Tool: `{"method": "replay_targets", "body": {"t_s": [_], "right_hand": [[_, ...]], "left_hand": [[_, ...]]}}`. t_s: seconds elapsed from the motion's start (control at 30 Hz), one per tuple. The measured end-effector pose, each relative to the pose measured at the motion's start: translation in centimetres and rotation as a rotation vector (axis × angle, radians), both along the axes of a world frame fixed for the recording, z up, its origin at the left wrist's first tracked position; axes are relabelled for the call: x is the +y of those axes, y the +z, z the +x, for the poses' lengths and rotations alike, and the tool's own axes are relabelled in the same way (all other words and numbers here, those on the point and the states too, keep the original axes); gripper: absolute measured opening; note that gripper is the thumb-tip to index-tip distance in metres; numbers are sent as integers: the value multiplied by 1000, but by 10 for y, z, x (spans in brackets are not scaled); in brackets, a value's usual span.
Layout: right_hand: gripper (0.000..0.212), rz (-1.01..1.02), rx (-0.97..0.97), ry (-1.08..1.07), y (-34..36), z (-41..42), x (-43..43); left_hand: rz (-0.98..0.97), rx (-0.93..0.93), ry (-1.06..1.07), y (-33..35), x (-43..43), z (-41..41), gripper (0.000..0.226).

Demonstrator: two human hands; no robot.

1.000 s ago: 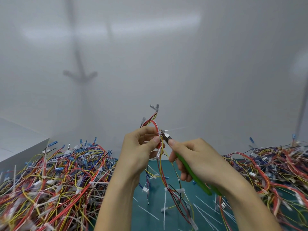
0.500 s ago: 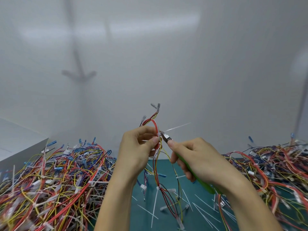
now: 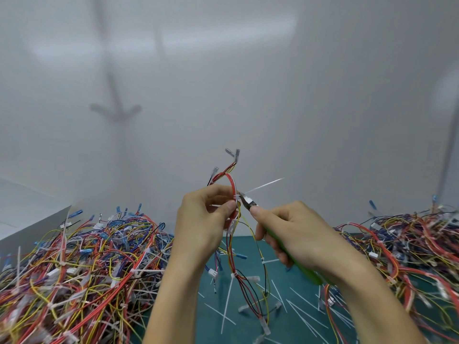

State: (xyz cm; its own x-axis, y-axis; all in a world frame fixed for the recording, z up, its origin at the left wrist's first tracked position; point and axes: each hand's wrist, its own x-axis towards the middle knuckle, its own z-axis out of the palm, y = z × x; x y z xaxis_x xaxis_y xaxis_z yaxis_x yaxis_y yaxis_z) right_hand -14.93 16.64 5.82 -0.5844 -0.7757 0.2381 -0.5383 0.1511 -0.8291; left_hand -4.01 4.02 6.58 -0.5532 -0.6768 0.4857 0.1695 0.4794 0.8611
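My left hand holds up a wire harness of red, yellow and black wires, pinching it near its looped top. A white cable tie is wrapped round the harness there and its long tail sticks out to the right. My right hand grips green-handled cutters, whose metal jaws sit at the base of that tail, right beside my left thumb. The rest of the harness hangs down to the mat with more white ties on it.
A large heap of tied wire harnesses fills the left, another heap the right. Between them a green mat carries several cut white tie tails. A white box stands far left. White walls enclose the bench.
Both hands have risen slightly with the harness. The tie tail, blurred a second ago, now stands out clearly to the right of the cutter jaws. The hanging wires have swung a little.
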Motion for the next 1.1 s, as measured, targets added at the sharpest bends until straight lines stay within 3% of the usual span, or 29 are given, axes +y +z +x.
{"method": "replay_targets", "body": {"t_s": [0.33, 0.73, 0.9, 1.1], "right_hand": [[56, -35, 18, 6, -1, 0, -1], [52, -84, -58, -58, 2, -8, 5], [37, 183, 174, -245, -8, -14, 1], [34, 373, 217, -306, -30, -9, -22]], "left_hand": [[-35, -12, 23, 0, -2, 0, 21], [76, 87, -71, 3, 0, 4, 26], [49, 90, -91, 4, 1, 6, 25], [30, 83, -198, 5, 3, 6, 20]]}}
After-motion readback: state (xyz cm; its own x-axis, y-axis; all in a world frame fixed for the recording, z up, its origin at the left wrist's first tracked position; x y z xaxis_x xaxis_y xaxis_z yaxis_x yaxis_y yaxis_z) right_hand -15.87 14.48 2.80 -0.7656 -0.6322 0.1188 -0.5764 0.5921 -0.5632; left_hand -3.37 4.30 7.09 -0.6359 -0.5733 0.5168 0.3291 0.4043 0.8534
